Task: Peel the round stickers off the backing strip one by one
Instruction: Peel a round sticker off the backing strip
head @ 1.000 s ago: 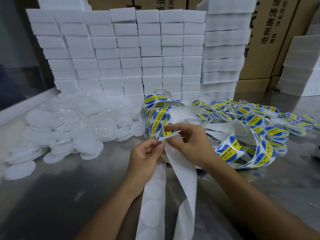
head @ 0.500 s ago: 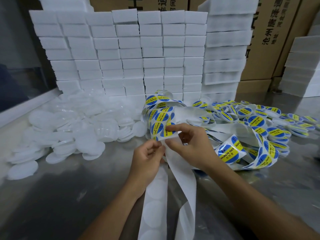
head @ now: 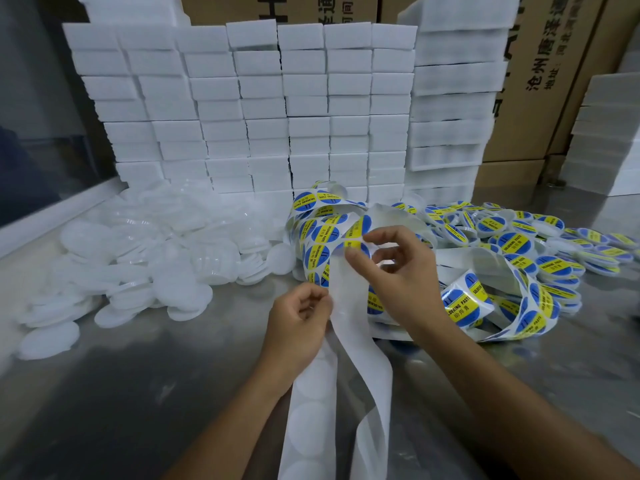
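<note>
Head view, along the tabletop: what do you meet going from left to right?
Pile of white round lids → left hand pinching the backing strip → right hand at a round sticker → heap of blue-and-yellow labelled lids.

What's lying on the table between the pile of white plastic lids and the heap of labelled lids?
In the head view, the coiled sticker strip lies between the white plastic lids and the labelled lids.

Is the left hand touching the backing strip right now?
Touching. The head view shows the left hand pinching the edge of the backing strip between thumb and fingertips, no gap visible.
</note>
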{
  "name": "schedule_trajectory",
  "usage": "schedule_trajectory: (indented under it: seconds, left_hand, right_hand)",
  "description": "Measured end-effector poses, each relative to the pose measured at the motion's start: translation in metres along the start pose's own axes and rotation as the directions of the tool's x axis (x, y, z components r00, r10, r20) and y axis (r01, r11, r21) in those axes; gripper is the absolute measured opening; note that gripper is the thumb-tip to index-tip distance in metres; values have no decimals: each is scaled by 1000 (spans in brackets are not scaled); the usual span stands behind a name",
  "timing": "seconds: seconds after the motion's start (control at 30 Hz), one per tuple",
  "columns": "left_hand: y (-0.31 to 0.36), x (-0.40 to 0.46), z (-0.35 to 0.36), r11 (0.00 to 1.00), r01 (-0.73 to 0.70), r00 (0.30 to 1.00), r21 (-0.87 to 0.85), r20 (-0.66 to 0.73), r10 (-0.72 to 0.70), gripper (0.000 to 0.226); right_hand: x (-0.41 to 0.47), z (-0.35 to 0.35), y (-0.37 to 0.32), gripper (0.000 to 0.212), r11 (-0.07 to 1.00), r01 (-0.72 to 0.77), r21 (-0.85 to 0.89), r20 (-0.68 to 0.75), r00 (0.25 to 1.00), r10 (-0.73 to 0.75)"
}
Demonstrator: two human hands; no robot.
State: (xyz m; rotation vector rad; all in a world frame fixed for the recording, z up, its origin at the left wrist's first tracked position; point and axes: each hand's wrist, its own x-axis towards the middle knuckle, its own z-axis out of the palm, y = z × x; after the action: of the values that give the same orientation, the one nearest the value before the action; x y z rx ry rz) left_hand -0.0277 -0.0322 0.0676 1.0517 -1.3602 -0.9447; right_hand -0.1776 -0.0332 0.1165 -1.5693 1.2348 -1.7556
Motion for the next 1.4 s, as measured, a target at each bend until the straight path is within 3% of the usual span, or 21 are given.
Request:
schedule_trajectory:
  seconds: [0.1,0.17,0.47,0.53,0.63,0.73,0.87,0.97,1.17,1.4]
  left_hand:
    - [-4,2,0,998,13,1000,64,-26,-11,30]
    - [-6,2,1,993,2,998,114,-55,4,33]
    - [-5,-1,0,945,-83,986,315,-111,123,28]
    - [-1,-1,-4,904,-99,979,417,-121,163,19]
    - [6,5,-21,736,-106,920,669,-214,327,6]
    - [6,15,-49,522,124,845,844,-366,391,33]
    - [-2,20,-86,348,465,855,814,-515,63,76]
    - [-7,22,-94,369,520,840,771,-541,-54,80]
    - [-7,26,-100,498,503,796,707,-603,51,49]
    - [-7,29,-111,531,492,740,690,-653,163,22]
  right_hand:
    - [5,-5,-4,17,997,7,74,-113,994,2]
    - [5,-6,-7,16,982,0,187,-114,993,22]
    - [-9,10,-8,24,966,-89,244,133,989,57]
    - [-11,11,-7,29,970,-115,216,184,980,76]
    - [-12,10,-4,24,969,-150,197,216,971,106]
    - [-11,10,-2,21,967,-146,211,175,978,109]
    - [-10,11,-1,28,969,-138,205,152,982,107]
    - [-9,11,0,22,966,-138,219,141,984,108]
    - [-8,11,0,16,961,-152,233,153,981,118]
    - [-9,12,-2,19,968,-145,207,196,975,104]
